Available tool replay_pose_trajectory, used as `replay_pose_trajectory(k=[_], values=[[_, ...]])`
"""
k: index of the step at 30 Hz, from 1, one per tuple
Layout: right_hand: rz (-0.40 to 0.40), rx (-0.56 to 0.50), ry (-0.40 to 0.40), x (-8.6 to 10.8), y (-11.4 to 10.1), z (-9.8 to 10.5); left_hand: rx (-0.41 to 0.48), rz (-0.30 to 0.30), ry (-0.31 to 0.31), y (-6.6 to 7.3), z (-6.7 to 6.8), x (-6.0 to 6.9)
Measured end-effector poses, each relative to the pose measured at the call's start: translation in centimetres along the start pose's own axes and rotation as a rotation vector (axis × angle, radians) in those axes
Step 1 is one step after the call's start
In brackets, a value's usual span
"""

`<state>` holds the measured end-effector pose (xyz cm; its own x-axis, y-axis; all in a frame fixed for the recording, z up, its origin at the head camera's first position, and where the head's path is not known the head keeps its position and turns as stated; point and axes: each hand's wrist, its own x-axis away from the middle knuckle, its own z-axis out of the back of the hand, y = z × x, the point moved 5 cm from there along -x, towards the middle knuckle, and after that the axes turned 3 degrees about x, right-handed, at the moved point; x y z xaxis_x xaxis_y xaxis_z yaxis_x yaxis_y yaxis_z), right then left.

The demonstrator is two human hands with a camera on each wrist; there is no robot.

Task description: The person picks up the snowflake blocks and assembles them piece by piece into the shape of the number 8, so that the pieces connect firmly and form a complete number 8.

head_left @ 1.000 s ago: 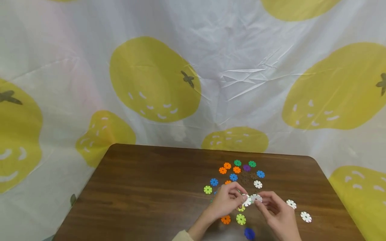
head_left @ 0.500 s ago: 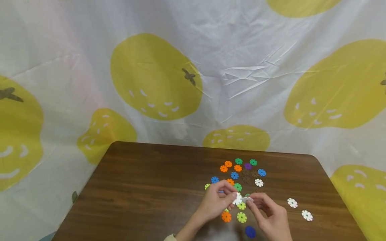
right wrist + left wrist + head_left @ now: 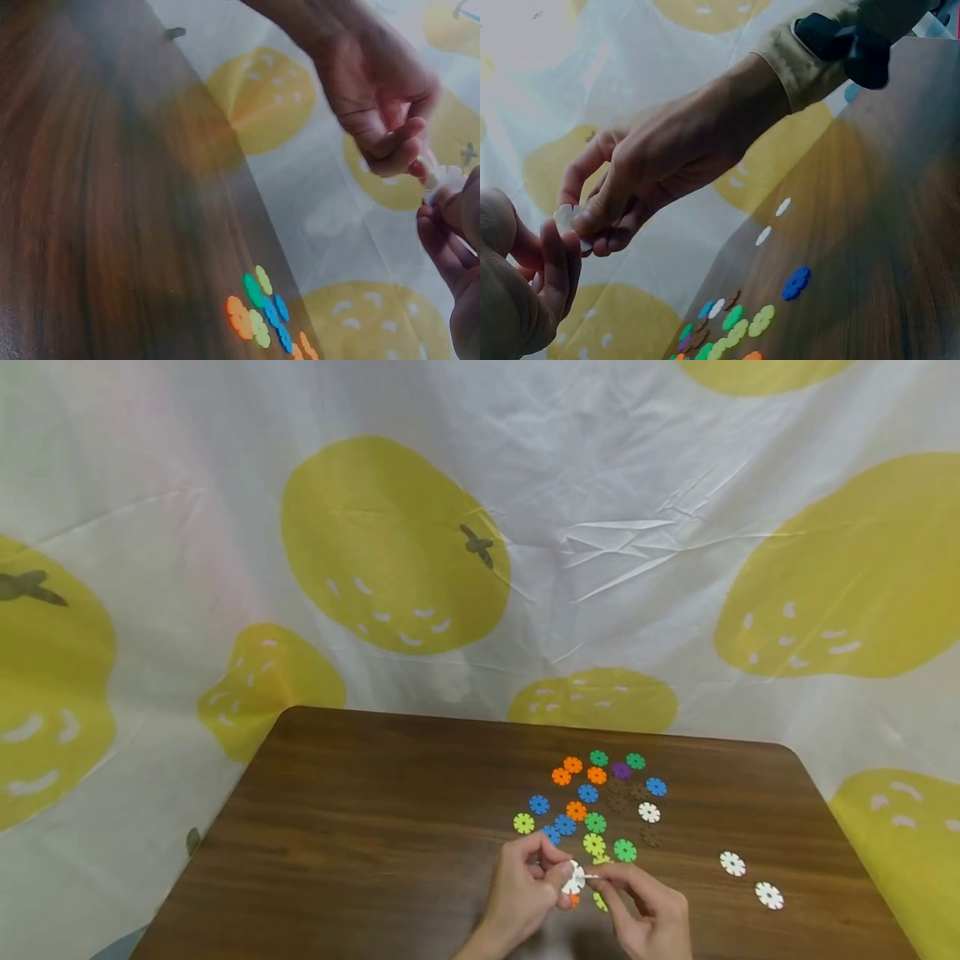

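In the head view, my left hand (image 3: 519, 890) pinches a white notched disc (image 3: 573, 880), its flat face toward the camera. My right hand (image 3: 647, 910) pinches a second white disc (image 3: 592, 877), seen edge-on and meeting the first one's right side. Fingertips hide much of both, so how far the slots interlock is unclear. In the left wrist view, a pale disc (image 3: 567, 217) shows between the left hand (image 3: 517, 277) and the right hand (image 3: 656, 161). In the right wrist view, a white disc (image 3: 444, 180) shows between the fingers of both hands.
Several notched discs in orange (image 3: 576, 811), blue (image 3: 539, 804), green (image 3: 625, 850), brown (image 3: 652, 836) and yellow-green (image 3: 523, 823) lie on the wooden table (image 3: 360, 827) around and beyond the hands. Two white discs (image 3: 768, 895) lie to the right. A lemon-print cloth (image 3: 420, 693) hangs behind.
Both hands have shifted left and come closer together. The right hand's white disc has turned from face-on to edge-on and now meets the left hand's disc.
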<state>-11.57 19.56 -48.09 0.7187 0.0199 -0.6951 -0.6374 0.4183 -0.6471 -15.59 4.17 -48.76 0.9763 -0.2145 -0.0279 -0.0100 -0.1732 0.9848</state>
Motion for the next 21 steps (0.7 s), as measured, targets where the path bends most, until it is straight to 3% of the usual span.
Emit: replay_pose_trajectory(k=[3, 7, 13, 17, 21], values=[[0.007, -0.014, 0.021, 0.0, -0.2, -0.3, -0.003, -0.014, -0.010, 0.3, 0.1, 0.1], [0.024, 0.015, 0.025, -0.2, -0.1, -0.4, 0.003, -0.039, -0.068, 0.6, 0.4, 0.0], [-0.058, 0.199, -0.050, -0.2, 0.6, -0.4, 0.007, -0.041, -0.103, 0.0, 1.3, -0.3], [-0.166, 0.401, -0.113, 0.0, 1.8, 0.8, -0.007, -0.059, -0.093, 0.0, 2.4, -0.4], [-0.449, 0.550, -0.324, 1.0, 4.2, 2.0, -0.032, -0.091, -0.070, 0.2, 3.7, -0.5]])
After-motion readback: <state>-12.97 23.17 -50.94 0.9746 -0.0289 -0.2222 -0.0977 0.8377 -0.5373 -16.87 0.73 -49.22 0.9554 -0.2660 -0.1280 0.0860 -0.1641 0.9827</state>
